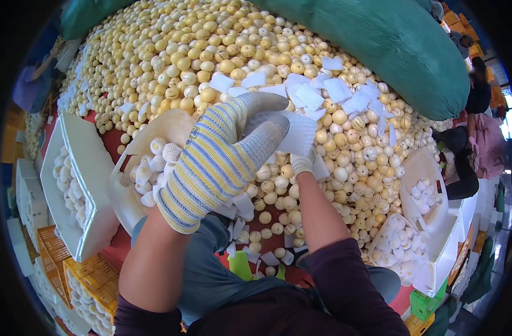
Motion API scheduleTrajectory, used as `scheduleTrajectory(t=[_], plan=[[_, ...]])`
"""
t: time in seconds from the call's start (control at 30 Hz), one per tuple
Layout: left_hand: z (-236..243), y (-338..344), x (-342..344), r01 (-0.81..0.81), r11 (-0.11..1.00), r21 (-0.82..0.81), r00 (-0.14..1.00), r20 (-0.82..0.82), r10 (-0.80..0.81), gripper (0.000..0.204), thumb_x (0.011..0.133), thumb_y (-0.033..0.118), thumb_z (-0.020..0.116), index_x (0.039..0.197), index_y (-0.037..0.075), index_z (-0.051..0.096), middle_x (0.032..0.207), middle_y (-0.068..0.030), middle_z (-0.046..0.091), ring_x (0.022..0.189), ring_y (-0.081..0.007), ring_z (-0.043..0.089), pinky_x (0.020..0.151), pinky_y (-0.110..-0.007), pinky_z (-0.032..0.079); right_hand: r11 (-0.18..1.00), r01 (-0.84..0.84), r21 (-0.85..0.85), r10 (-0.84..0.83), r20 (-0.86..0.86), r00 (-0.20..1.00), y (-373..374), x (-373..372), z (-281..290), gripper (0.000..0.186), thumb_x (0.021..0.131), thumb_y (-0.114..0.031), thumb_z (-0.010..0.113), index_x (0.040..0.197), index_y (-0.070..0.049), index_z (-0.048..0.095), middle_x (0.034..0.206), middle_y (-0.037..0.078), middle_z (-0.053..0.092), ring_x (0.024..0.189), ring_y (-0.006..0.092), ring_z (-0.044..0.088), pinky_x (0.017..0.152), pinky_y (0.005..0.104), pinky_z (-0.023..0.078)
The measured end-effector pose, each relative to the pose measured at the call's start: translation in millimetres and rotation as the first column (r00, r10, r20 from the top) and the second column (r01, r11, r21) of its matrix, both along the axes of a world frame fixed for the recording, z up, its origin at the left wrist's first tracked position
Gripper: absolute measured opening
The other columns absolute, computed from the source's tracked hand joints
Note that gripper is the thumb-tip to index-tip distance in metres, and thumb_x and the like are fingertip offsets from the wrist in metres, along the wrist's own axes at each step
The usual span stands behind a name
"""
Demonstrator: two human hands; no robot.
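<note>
My left hand (217,151), in a striped yellow, blue and white knit glove with grey fingertips, is raised in front of me. Its curved fingers and thumb close on a white foam net sleeve (298,133). My right hand (303,162), in a pale glove, is at the lower edge of that sleeve, and its fingers are hidden behind it. Beyond both hands spreads a large heap of round pale yellow fruits (172,61), some with dark stripes, resembling pepino melons. Loose flat foam sleeves (339,89) lie scattered on the heap.
Left of my hands stands a pale tub (121,190) of sleeved fruits, beside a white foam box (99,185) and orange crates (96,274). More sleeved fruits (399,246) lie in a container at right. A green padded bolster (390,45) borders the heap. Other people (485,140) sit at right.
</note>
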State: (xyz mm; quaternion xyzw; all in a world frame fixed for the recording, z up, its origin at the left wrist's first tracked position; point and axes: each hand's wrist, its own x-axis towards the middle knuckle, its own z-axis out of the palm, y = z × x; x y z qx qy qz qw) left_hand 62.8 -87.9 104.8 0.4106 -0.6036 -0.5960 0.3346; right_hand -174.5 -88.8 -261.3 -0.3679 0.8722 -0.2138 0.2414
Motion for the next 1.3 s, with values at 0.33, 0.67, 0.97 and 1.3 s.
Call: scheduleTrajectory(t=[0.33,0.67,0.97,1.3], plan=[[-8,-6,2,0.021,0.999,0.039,0.999,0.025,-0.022,0.036,0.095,0.014,0.057,0.127,-0.003,0.056,0.105,-0.0077,0.064,0.094,-0.0117,0.057,0.084,-0.025,0.047,0.754,0.655,0.053,-0.381,0.847,0.370,22,9,52,0.043,0.087,-0.027,0.066,0.119,-0.003,0.052,0.108,0.015,0.061,0.096,0.0301,0.062,0.087,0.0418,0.052],[-21,-3,-7,0.069,0.997,0.035,0.975,0.208,-0.075,0.036,0.096,0.016,0.057,0.127,-0.001,0.058,0.112,-0.0104,0.066,0.101,-0.0158,0.061,0.088,-0.029,0.049,0.807,0.590,0.021,0.107,0.977,-0.182,90,-2,188,0.042,0.092,-0.040,0.060,0.114,-0.005,0.057,0.101,0.012,0.060,0.083,0.0217,0.059,0.073,0.0331,0.051],[-29,12,-23,0.236,0.967,-0.099,0.906,0.381,-0.183,0.038,0.095,0.023,0.057,0.125,-0.001,0.060,0.112,-0.0158,0.068,0.101,-0.0235,0.066,0.089,-0.035,0.052,0.740,0.610,-0.284,0.472,0.865,-0.170,137,1,261,0.046,0.092,-0.027,0.062,0.128,-0.001,0.052,0.115,0.019,0.060,0.091,0.0277,0.062,0.077,0.0367,0.052],[-34,27,-26,0.424,0.897,-0.129,0.864,0.356,-0.357,0.040,0.092,0.022,0.061,0.125,0.000,0.059,0.106,-0.0169,0.070,0.098,-0.0256,0.068,0.089,-0.037,0.052,0.616,0.423,-0.664,0.670,0.724,0.161,143,6,282,0.055,0.078,0.002,0.070,0.130,-0.006,0.054,0.126,0.015,0.057,0.119,0.0278,0.055,0.105,0.0431,0.046]])
